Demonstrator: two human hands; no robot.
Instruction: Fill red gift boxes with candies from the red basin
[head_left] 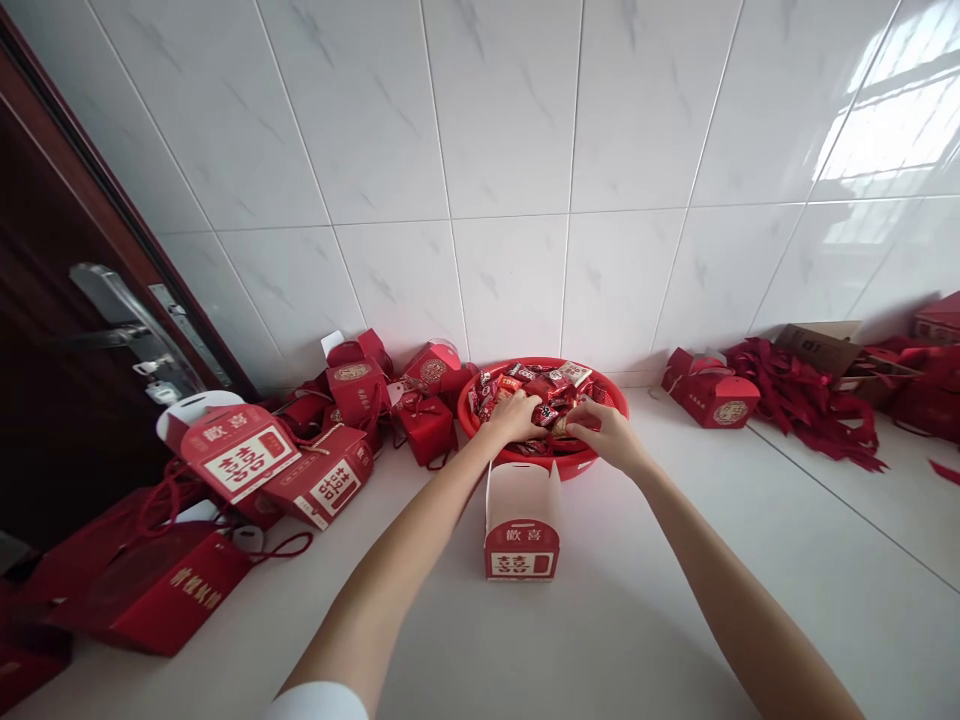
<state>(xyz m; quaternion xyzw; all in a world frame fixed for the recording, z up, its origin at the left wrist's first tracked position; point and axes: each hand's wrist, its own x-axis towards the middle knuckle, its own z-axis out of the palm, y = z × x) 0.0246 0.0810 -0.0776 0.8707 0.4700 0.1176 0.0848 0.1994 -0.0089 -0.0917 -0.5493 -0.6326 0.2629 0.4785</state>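
Both of my hands reach into a red plastic basket (pixel 616 400) full of small wrapped sweets (pixel 551 384) against the wall. My left hand (pixel 516 416) lies on the sweets in the left half, its fingers bent down among the wrappers; what they hold, if anything, is hidden. At the right side my right hand (pixel 606 436) has its thumb and fingers pinched around a small gold-coloured wrapped sweet (pixel 559 427). Just in front of the basket stands an open red and white carton (pixel 522 535), upright on the white surface, touched by neither hand.
Red gift boxes with cords (pixel 240 450) are heaped at the left, beside a dark door (pixel 45 300). To the right, another red box (pixel 709 388), a pile of red ribbons (pixel 814 405) and a brown cardboard box (pixel 817 345) lie along the tiled wall (pixel 510 130).
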